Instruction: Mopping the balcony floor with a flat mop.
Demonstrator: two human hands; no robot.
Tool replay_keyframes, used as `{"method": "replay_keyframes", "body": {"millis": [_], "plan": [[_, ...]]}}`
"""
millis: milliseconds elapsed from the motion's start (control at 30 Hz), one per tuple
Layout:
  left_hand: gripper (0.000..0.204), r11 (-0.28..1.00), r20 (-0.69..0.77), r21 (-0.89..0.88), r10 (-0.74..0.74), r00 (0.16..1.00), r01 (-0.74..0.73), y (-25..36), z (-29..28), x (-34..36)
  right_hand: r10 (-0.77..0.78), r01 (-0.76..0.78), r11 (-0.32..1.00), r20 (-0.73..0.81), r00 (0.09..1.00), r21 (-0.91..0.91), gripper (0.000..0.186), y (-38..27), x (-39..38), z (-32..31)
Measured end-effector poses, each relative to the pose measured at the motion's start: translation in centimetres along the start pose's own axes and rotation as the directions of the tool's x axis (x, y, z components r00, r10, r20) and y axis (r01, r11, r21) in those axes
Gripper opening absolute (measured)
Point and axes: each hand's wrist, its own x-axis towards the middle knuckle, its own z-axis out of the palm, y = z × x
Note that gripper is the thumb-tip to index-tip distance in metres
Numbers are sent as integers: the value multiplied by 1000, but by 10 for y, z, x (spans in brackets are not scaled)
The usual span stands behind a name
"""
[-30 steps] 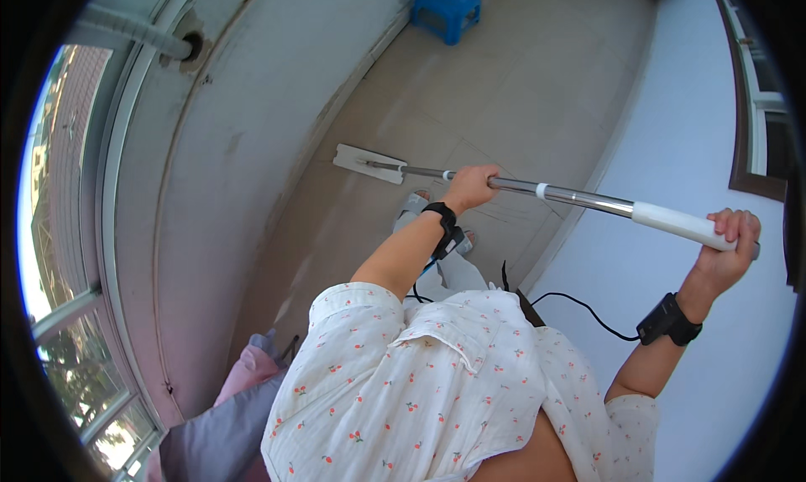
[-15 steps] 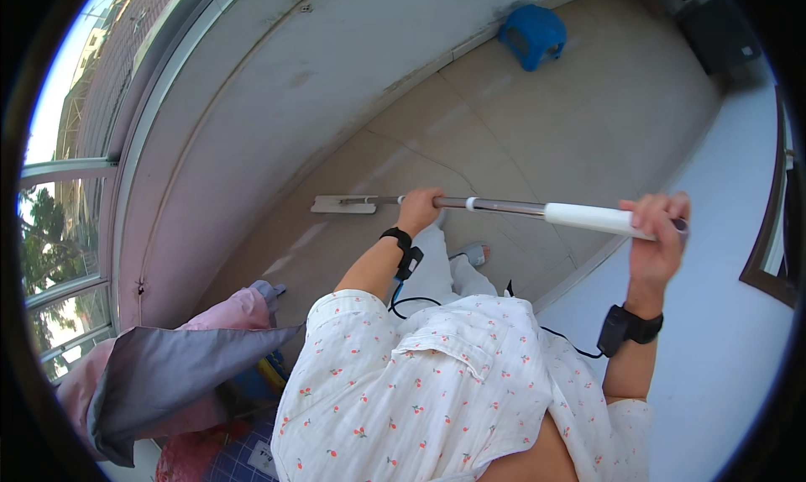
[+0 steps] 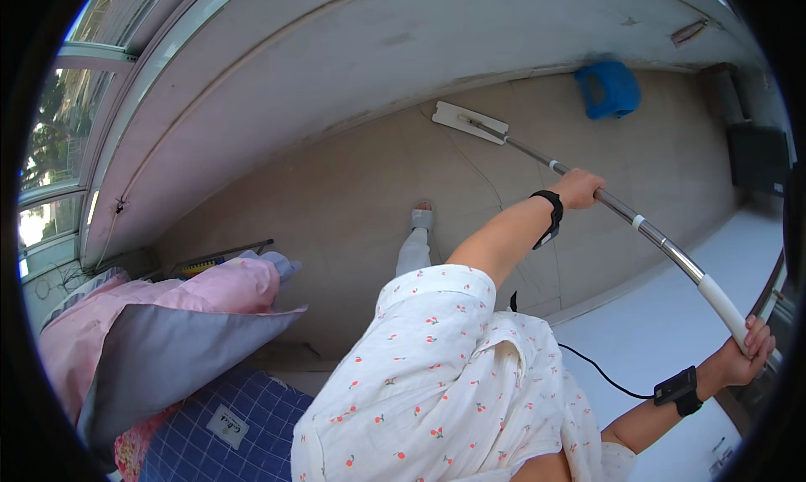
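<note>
A long flat mop stretches diagonally across the view, its white rectangular head (image 3: 446,117) flat on the tiled floor (image 3: 470,188) close to the left-side wall, which curves across the top of the picture. My left hand (image 3: 577,189) is wrapped round the steel pole (image 3: 663,239) at about its middle. At the lower right, my right hand (image 3: 751,348) grips the white handle (image 3: 720,310) at the pole's upper end. A black strap device is on each forearm. One of my feet (image 3: 421,215), in a grey slipper, is on the floor left of the pole.
A blue plastic stool (image 3: 618,96) stands against the wall, right of the mop head. Dark box-like objects (image 3: 760,159) are at the far right. Pink and grey fabric (image 3: 176,331) and a blue checked bundle (image 3: 216,398) fill the lower left, below windows (image 3: 63,129).
The view has swung round. The mop head has moved forward and rightward, closer to the blue stool, and the pole now slopes more steeply. Both hands still hold it.
</note>
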Motion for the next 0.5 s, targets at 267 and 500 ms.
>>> {"method": "replay_keyframes", "body": {"millis": [267,500], "plan": [[8,992,-194,-27,-122,973,119,-22,-80,-72,145,-166,982,196,970,95,26,31,19,95],[11,949,-296,95,-260,919,299,-67,-123,-111,210,-276,946,325,922,171,18,90,19,112]]}}
